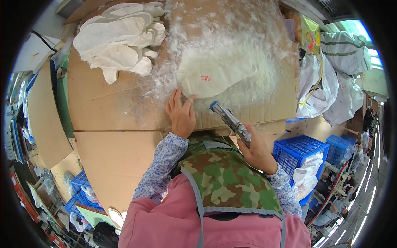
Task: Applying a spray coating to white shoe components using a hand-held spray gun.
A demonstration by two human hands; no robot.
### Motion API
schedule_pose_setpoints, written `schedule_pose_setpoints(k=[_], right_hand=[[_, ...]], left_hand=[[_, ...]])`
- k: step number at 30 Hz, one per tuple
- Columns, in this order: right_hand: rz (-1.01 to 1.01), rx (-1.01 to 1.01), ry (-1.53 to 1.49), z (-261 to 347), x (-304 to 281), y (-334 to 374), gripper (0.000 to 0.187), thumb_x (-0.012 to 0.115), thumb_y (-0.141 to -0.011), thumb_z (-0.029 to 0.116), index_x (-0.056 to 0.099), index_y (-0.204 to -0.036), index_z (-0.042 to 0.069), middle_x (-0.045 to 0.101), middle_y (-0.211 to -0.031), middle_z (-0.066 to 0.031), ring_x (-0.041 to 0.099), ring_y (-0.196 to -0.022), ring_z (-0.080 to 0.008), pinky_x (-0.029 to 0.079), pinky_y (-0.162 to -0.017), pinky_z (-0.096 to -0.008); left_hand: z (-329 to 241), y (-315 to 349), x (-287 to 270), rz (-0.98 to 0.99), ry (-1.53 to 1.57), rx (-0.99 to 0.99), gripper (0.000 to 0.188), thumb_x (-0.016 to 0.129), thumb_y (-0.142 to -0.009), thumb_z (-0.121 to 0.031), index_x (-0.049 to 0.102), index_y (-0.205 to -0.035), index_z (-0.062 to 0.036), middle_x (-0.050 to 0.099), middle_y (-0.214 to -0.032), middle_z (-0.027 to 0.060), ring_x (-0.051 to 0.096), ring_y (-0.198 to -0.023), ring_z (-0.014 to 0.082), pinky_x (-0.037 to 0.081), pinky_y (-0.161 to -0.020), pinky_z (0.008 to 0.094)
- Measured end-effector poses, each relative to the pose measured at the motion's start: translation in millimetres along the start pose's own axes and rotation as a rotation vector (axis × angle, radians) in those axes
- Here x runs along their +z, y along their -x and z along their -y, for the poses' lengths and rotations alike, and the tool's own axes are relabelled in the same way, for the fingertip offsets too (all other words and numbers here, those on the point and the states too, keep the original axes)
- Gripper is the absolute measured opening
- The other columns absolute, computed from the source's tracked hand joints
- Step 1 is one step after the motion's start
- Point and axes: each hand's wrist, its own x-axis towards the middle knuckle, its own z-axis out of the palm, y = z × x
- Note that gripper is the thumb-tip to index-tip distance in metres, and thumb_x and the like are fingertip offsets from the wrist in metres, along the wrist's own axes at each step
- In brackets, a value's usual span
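Observation:
A white insole with a small red print lies on the cardboard work surface, in a patch of white fibrous residue. My left hand rests at its near left end, fingers stretched out and fingertips touching the edge. In my right hand is a metal spray gun with a blue tip. The fingers wrap round its handle, and its nozzle points up and left, just short of the insole's near edge. Whether spray is coming out cannot be seen.
A pile of white insoles lies at the far left of the cardboard. White plastic bags hang at the right edge, near a yellow hose. Blue crates stand on the floor at right; more blue crates are at lower left.

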Motion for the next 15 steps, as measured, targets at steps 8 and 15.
schedule_pose_setpoints(k=[8, 15], right_hand=[[-0.058, 0.058, -0.025, -15.1, -19.5, 5.3, 0.042, 0.054, -0.085, -0.001, 0.044, -0.126, 0.001, 0.061, -0.102, -0.0213, 0.059, -0.092, -0.0391, 0.046, -0.08, -0.0401], [-0.131, 0.017, 0.012, -34.8, -36.9, 7.1, 0.042, 0.053, -0.086, -0.001, 0.043, -0.127, 0.002, 0.063, -0.1, -0.0175, 0.06, -0.091, -0.0355, 0.046, -0.08, -0.0384]], left_hand=[[-3.4, -0.2, 3.6, -0.017, 0.007, -0.027, 0.035, 0.052, -0.082, -0.003, 0.067, -0.113, -0.0083, 0.04, -0.143, 0.0206, 0.032, -0.134, 0.0372, 0.021, -0.11, 0.0482], [-6.2, 0.2, 5.4, -0.038, -0.004, -0.027, 0.034, 0.053, -0.08, -0.003, 0.067, -0.111, -0.0087, 0.04, -0.142, 0.02, 0.033, -0.133, 0.0366, 0.02, -0.11, 0.0493]])
